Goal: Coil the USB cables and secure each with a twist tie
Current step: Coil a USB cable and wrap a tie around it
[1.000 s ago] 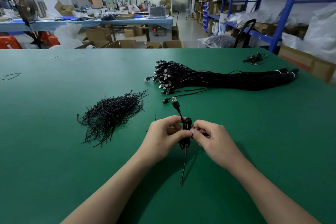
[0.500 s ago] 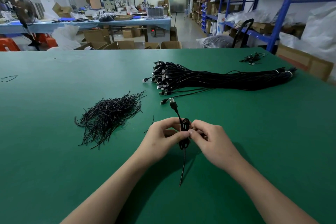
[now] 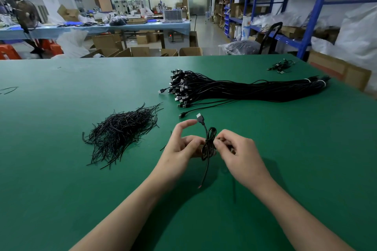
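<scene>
Your coiled USB cable (image 3: 208, 144): black, upright at frame centre, plug uppermost, tail hanging. Your cable bundle (image 3: 255, 91): uncoiled, lying upper right. Your twist ties (image 3: 120, 132): loose black heap, centre-left.

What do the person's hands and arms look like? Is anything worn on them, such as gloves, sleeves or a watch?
The left hand and the right hand are bare: no gloves and no rings show. The left forearm and the right forearm are bare too, with no sleeve, watch or bracelet as far as the bottom edge of the picture.
</scene>
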Action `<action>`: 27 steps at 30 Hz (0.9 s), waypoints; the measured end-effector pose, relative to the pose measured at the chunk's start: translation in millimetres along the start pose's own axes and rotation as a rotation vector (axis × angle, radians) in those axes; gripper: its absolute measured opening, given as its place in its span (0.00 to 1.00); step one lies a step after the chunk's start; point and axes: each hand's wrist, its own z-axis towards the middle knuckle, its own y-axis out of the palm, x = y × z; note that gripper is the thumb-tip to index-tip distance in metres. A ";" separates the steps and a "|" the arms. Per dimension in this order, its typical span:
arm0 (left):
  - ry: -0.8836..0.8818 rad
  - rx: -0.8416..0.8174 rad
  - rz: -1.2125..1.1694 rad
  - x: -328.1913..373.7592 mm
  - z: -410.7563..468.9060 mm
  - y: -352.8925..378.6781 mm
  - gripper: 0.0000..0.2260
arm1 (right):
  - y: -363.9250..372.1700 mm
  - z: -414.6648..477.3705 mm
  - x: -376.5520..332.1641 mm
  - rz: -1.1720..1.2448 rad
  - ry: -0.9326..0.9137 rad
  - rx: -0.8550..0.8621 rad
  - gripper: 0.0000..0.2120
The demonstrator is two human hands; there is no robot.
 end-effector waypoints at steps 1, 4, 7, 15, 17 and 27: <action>0.059 -0.033 0.095 -0.2 0.8 -1.0 0.18 | -2.1 1.6 -0.1 0.068 0.063 -0.014 0.12; 0.260 -0.098 0.481 2.9 0.7 -1.9 0.20 | -5.7 3.5 0.0 0.339 0.258 -0.112 0.13; 0.438 -0.013 0.649 7.3 0.3 -7.7 0.13 | -3.5 1.9 -3.1 0.533 0.353 -0.211 0.12; 0.343 0.056 0.528 18.8 3.6 -4.0 0.03 | -1.6 -1.8 -10.1 0.181 -0.003 -0.081 0.10; 0.168 0.042 0.382 19.5 3.0 -2.5 0.05 | -2.7 -2.4 -10.1 0.036 -0.105 -0.020 0.10; 0.063 -0.124 -0.031 20.2 0.7 -5.9 0.11 | -6.8 0.8 -5.4 -0.068 -0.162 0.052 0.09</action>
